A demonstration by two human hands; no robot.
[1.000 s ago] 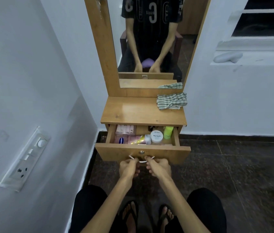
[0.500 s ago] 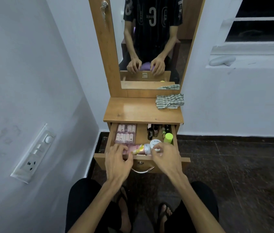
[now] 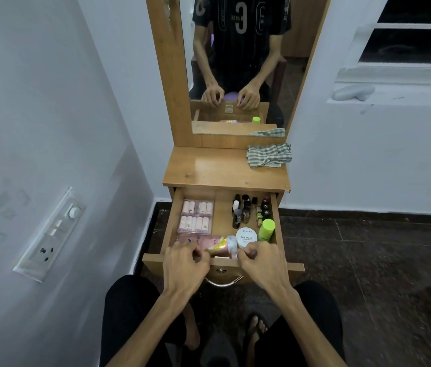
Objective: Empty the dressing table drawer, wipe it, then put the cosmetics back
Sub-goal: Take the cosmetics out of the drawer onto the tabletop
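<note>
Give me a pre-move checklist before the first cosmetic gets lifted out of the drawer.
1. Drawer pulled out far enough to reach inside: ok.
2. Bare space on the tabletop for the cosmetics: ok.
3. Checked cloth ready on the tabletop for wiping: ok.
4. Left hand at the near end of the drawer by the pink tube: ok; whether it grips the tube, cannot tell.
5. Right hand free for the nail polish jar: cannot tell, fingers curled.
6. Drawer emptied: not ok, everything is inside.

White jar lid: "ZUDO", "NAIL POLISH"; finer print below unreadable.
</note>
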